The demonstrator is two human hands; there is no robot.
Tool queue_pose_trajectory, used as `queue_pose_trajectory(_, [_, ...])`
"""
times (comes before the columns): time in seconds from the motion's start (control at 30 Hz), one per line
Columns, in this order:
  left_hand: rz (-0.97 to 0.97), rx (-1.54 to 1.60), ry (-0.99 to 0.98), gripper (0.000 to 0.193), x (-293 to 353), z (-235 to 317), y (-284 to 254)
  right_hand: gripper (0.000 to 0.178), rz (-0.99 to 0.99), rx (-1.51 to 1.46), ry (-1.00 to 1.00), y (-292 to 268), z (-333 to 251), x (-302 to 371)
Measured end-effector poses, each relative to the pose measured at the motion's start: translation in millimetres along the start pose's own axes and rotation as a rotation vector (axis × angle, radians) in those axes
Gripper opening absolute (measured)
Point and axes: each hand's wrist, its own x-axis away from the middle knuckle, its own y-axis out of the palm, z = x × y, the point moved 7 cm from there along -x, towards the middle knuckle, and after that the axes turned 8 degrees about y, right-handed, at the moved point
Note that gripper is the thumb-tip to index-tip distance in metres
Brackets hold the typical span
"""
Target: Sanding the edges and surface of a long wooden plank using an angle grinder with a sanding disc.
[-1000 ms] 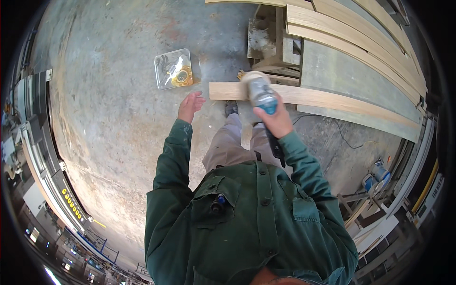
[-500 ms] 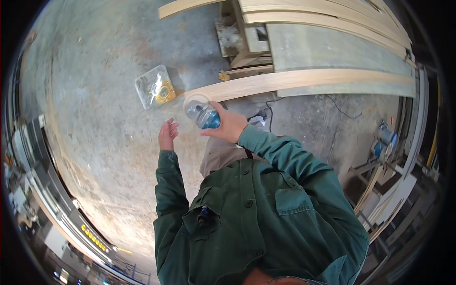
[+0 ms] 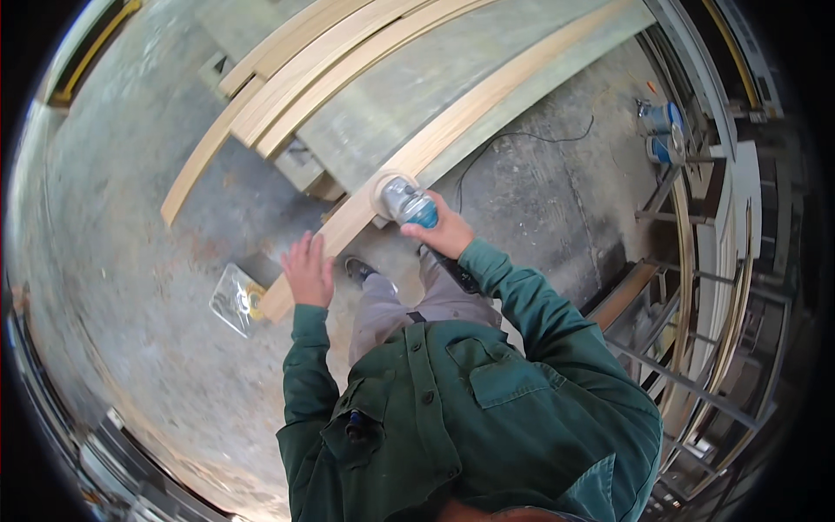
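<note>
My right hand [image 3: 445, 229] grips an angle grinder [image 3: 407, 200] with a silver head and a blue body. Its round, pale disc lies at the face of a long wooden plank [image 3: 457, 122], though whether it touches the wood I cannot tell. The plank runs from the far right down to the near left. Close to its near end is my left hand [image 3: 310, 271], fingers spread, at the plank's edge with nothing in it; contact with the wood is unclear. Beyond that end, a clear plastic box [image 3: 233, 297] with yellow round pieces sits on the floor.
Several more planks [image 3: 296, 96] lie across a pale board [image 3: 365, 126] ahead. A black cord [image 3: 522, 135] trails over the concrete floor to the right. Blue tins [image 3: 663, 130] stand farther right, by a metal rack [image 3: 704, 391] holding lengths of wood.
My view has swung to the right, over the plank. The grinder has come from beside the plank's end to farther along it. My left hand has opened and moved to the plank.
</note>
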Motion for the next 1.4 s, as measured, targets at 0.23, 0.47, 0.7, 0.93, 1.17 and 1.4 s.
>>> queue_pose_trajectory(0.23, [-0.145,-0.118,0.074,0.074,-101.9,73.9,75.3,0.093,0.21,-0.142,0.049,-150.8,46.4,-70.9])
queue_pose_trajectory(0.47, [-0.153,-0.25,-0.038,0.076,-129.4,93.6,94.9,0.088,0.328,-0.228,0.03,-299.8,94.1,-158.3])
queue_pose_trajectory(0.7, [-0.184,-0.306,-0.073,0.075,-133.6,96.9,93.9,0.079,0.438,-0.245,0.103,-393.0,127.1,-234.9])
queue_pose_trajectory(0.93, [-0.21,-0.278,-0.144,0.072,-141.6,101.7,92.2,0.094,0.221,-0.089,0.066,-318.9,79.0,-190.9])
queue_pose_trajectory(1.17, [-0.229,-0.278,-0.15,0.066,-136.2,99.5,92.1,0.097,-0.168,0.038,-0.026,-185.4,20.7,-132.5])
queue_pose_trajectory(1.4, [-0.175,-0.098,-0.244,0.064,-148.5,99.5,91.4,0.101,-0.325,0.217,-0.09,-138.5,-8.8,-131.3])
